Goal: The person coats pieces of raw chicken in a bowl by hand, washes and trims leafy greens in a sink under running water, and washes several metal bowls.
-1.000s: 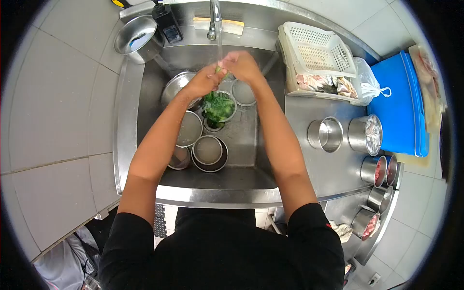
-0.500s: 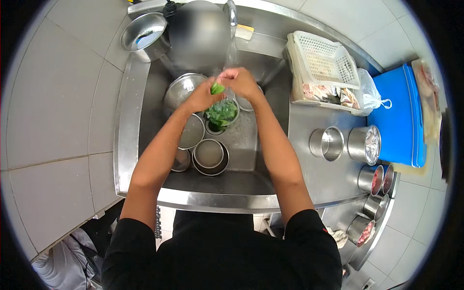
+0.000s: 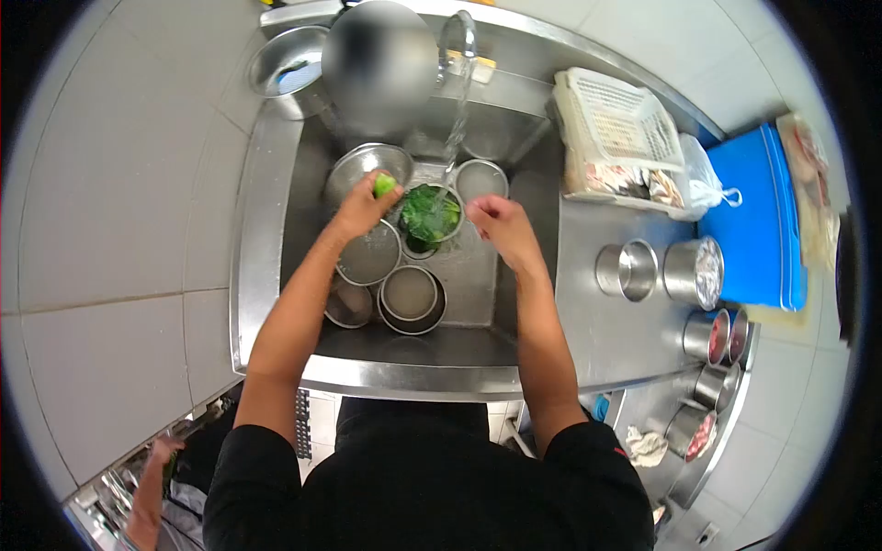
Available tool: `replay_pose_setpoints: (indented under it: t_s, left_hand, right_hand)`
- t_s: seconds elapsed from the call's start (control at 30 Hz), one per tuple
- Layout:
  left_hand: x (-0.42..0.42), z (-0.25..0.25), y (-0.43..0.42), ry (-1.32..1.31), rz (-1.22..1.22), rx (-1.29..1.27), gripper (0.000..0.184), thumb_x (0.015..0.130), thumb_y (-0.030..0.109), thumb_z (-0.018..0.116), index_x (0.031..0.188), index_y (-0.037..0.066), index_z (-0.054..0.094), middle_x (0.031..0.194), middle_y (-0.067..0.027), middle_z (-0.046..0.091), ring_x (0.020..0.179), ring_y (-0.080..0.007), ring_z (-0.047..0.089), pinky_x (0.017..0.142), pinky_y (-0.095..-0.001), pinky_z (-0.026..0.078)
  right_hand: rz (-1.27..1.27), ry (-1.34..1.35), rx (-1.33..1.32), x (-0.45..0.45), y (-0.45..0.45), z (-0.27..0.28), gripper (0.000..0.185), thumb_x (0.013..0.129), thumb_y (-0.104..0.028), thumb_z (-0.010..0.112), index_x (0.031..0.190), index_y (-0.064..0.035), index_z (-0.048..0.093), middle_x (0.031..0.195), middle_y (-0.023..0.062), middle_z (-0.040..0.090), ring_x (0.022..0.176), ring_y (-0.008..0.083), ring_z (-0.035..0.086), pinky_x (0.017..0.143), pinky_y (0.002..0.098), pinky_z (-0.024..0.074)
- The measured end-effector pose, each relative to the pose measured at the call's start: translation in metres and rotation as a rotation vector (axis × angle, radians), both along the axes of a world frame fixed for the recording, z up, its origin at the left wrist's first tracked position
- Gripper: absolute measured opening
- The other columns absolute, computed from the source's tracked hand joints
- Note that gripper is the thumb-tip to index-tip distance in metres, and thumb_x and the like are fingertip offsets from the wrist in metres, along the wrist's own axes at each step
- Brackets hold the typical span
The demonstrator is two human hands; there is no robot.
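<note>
My left hand (image 3: 366, 204) is closed on a piece of green vegetable (image 3: 384, 185), over the edge of a metal bowl (image 3: 347, 165) at the sink's left. Right of the leafy greens (image 3: 430, 213), my right hand (image 3: 496, 222) hangs over the sink with its fingers curled together; whatever they may pinch is too small to make out. The greens lie in a round container near the drain. Water runs from the faucet (image 3: 469, 41) onto them.
Round strainers and pots (image 3: 409, 292) stand in the sink (image 3: 459, 372). On the right counter are a white basket (image 3: 625, 119), metal pots (image 3: 627, 270) and a blue box (image 3: 753, 220). Another person's arm (image 3: 147, 496) shows at lower left.
My hands have moved apart and away from the water stream. My left hand went left with the green piece; my right hand went right and toward me. Another person's arm has appeared at lower left.
</note>
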State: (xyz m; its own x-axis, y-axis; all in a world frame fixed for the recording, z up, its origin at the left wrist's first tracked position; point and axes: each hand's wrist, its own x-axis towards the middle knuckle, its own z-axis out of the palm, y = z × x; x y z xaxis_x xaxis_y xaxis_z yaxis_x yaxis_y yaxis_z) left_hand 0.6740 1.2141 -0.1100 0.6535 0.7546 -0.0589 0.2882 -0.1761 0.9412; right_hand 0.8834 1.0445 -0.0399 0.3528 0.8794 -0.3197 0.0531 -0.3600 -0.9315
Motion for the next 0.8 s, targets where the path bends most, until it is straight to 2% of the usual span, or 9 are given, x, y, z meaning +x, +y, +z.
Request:
replay_pose_setpoints:
  t_s: [0.17,0.27,0.47,0.57,0.6,0.63,0.67,0.77,0.8]
  left_hand:
    - [0.048,0.034,0.038,0.058,-0.056,0.303,0.038,0.088,0.041,0.059,0.099,0.005,0.057,0.087,-0.0129,0.061,0.078,-0.026,0.059,0.074,-0.0387,0.047]
    - [0.098,0.059,0.05,0.118,-0.246,0.324,0.036,0.089,0.038,0.059,0.097,0.003,0.062,0.082,-0.0072,0.062,0.075,-0.0171,0.056,0.07,-0.0323,0.045]
    - [0.176,0.028,0.066,0.206,-0.65,0.424,0.032,0.09,0.035,0.06,0.093,0.003,0.06,0.075,-0.0035,0.057,0.071,-0.0135,0.052,0.066,-0.0301,0.043]
    - [0.175,-0.032,0.093,0.112,-0.696,0.579,0.036,0.091,0.038,0.057,0.1,0.003,0.063,0.08,-0.0062,0.061,0.076,-0.0156,0.055,0.069,-0.0304,0.044]
    - [0.163,-0.031,0.083,-0.053,-0.713,0.392,0.036,0.092,0.038,0.054,0.103,0.004,0.064,0.083,-0.0067,0.063,0.077,-0.0166,0.056,0.069,-0.0307,0.044]
    - [0.15,-0.027,0.072,-0.215,-0.734,0.206,0.037,0.093,0.037,0.052,0.105,0.005,0.065,0.085,-0.0072,0.065,0.077,-0.0176,0.057,0.07,-0.0311,0.045]
    - [0.14,0.017,0.042,0.238,-0.593,0.477,0.034,0.093,0.034,0.052,0.103,0.004,0.065,0.086,-0.0064,0.065,0.077,-0.0168,0.057,0.07,-0.0323,0.044]
    - [0.116,0.014,0.038,0.406,-0.509,0.37,0.027,0.091,0.03,0.059,0.096,0.003,0.064,0.091,-0.0035,0.065,0.083,-0.0145,0.057,0.076,-0.0316,0.047]
    - [0.105,0.0,0.036,0.142,-0.503,0.17,0.025,0.089,0.028,0.062,0.099,0.005,0.064,0.085,-0.0021,0.063,0.081,-0.0131,0.057,0.074,-0.0301,0.046]
  right_hand:
    - [-0.258,0.195,0.001,-0.013,-0.155,0.053,0.013,0.085,-0.017,0.067,0.089,-0.0039,0.065,0.072,-0.0022,0.059,0.063,0.0047,0.05,0.056,0.0205,0.0415]
    - [-0.264,0.331,-0.015,-0.037,-0.251,0.073,0.012,0.084,-0.015,0.068,0.089,-0.0042,0.065,0.072,-0.0016,0.06,0.063,0.0057,0.051,0.056,0.0208,0.0426]
    - [-0.702,0.256,-0.507,-0.131,-0.448,0.01,0.013,0.083,-0.014,0.069,0.088,-0.0021,0.065,0.071,0.0005,0.061,0.06,0.0087,0.052,0.052,0.0225,0.0423]
    - [-1.254,0.511,-0.261,-0.206,-0.6,-0.062,0.013,0.082,-0.005,0.061,0.093,0.0005,0.065,0.085,0.0137,0.067,0.075,0.0199,0.065,0.061,0.0314,0.0536]
    - [-1.101,0.292,-0.773,-0.227,-0.653,-0.081,0.024,0.084,-0.009,0.058,0.106,0.0003,0.062,0.102,0.0197,0.065,0.089,0.025,0.066,0.065,0.0367,0.055]
    - [-0.888,0.182,-1.119,-0.237,-0.678,-0.084,0.026,0.083,-0.009,0.059,0.108,0.0,0.061,0.099,0.0187,0.066,0.084,0.0241,0.066,0.062,0.0356,0.0544]
    - [-0.69,0.141,-1.341,-0.243,-0.683,-0.073,0.028,0.083,-0.009,0.06,0.109,-0.0003,0.061,0.096,0.0178,0.066,0.079,0.0232,0.065,0.059,0.0344,0.0537]
    - [-0.409,0.332,-1.387,-0.206,-0.614,-0.04,0.034,0.081,-0.009,0.064,0.114,-0.0013,0.059,0.088,0.0149,0.067,0.065,0.0205,0.064,0.051,0.0309,0.0516]
    - [-0.423,0.433,-1.252,-0.186,-0.569,-0.024,0.037,0.08,-0.009,0.066,0.115,-0.0016,0.058,0.086,0.014,0.067,0.061,0.0196,0.064,0.049,0.0297,0.0509]
